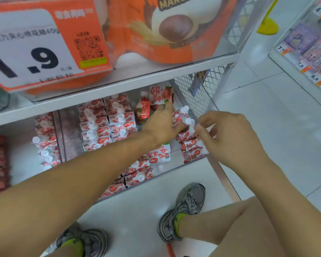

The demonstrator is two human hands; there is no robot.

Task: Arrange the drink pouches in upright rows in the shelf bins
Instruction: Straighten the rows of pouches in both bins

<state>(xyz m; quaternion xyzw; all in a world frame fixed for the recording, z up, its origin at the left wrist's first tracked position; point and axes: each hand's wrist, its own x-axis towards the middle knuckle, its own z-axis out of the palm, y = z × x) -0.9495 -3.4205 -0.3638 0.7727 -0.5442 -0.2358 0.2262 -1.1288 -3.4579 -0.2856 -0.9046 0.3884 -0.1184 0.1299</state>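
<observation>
Mesh side panel [195, 93] rt of pouches [190, 143]

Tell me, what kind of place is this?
Most likely a shop. A big price tag hangs on the shelf, rows of drink pouches fill the bin, and more price labels line the next shelf.

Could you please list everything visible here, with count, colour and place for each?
drink pouches: many, white and red with white caps, in upright rows and loose in the lower shelf bin
right-hand pouch row: one row, white and red, by the mesh wall
mesh wall: one, grey, right end of the bin
price sign: one, orange and white, upper shelf edge
marshmallow bags: count unclear, orange, upper shelf
shoes: two, grey, on the white floor
left hand: one, on the pouches
right hand: one, pinching the right-hand row
</observation>
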